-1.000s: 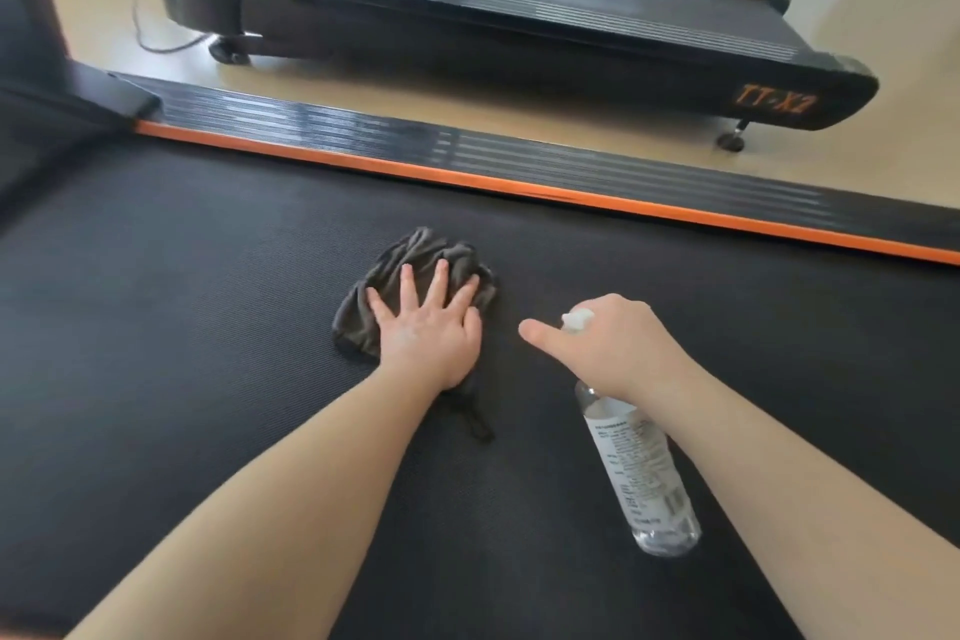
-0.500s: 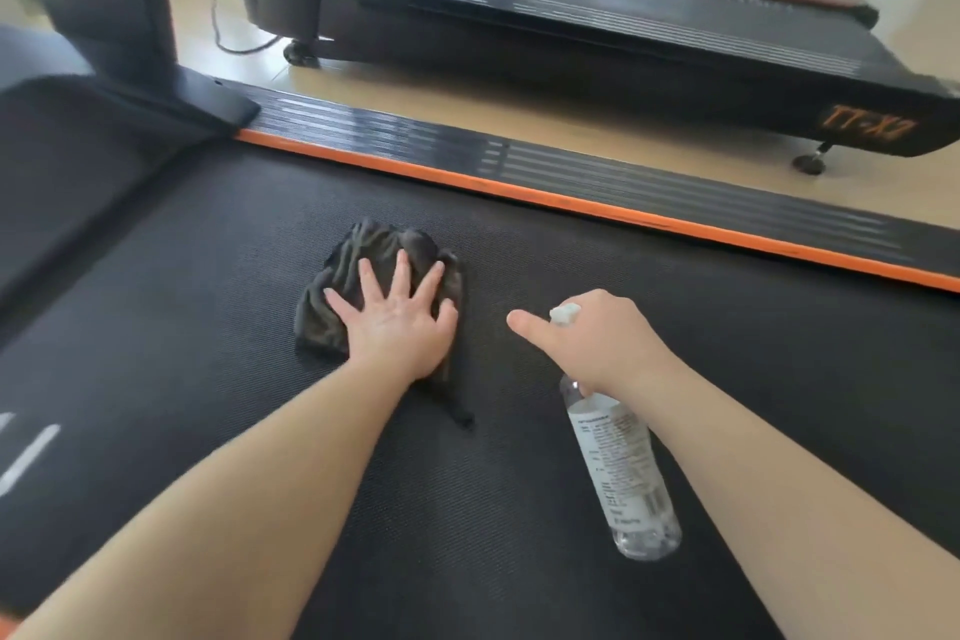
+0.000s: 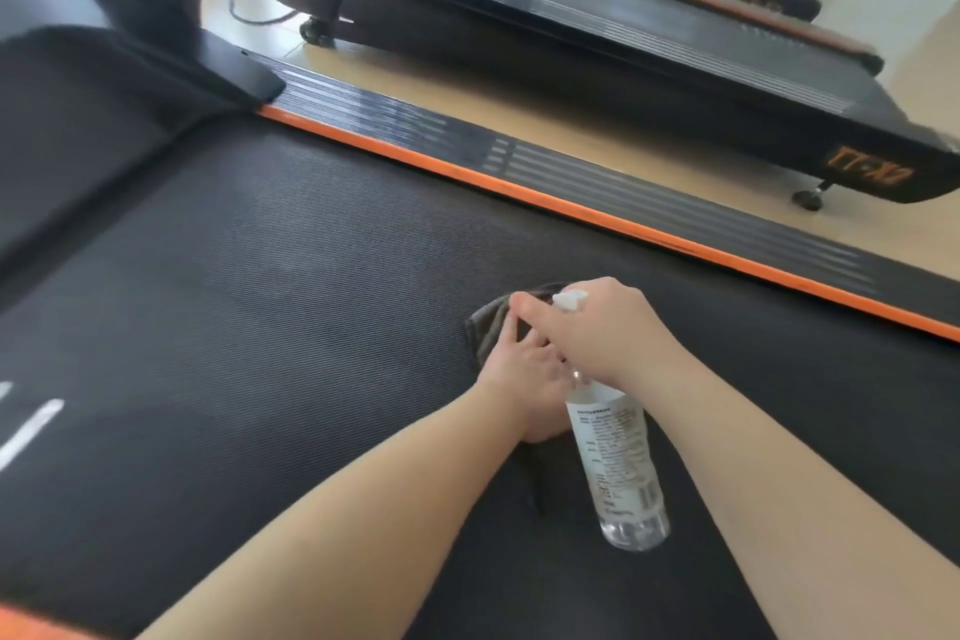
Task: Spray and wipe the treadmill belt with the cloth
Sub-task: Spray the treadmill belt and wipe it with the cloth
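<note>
Treadmill belt (image 3: 260,301) looks mid-clean. Flat left hand (image 3: 522,379) presses the cloth (image 3: 485,327); right hand (image 3: 608,333) grips the spray bottle (image 3: 618,463).

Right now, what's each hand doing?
Left hand: open, pressing flat on the grey cloth.
Right hand: closed round the spray bottle.

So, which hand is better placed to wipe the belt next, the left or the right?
Probably the left. The left hand lies flat on the cloth on the belt, so it could wipe at once. The right hand grips the spray bottle and is not on the cloth.
</note>
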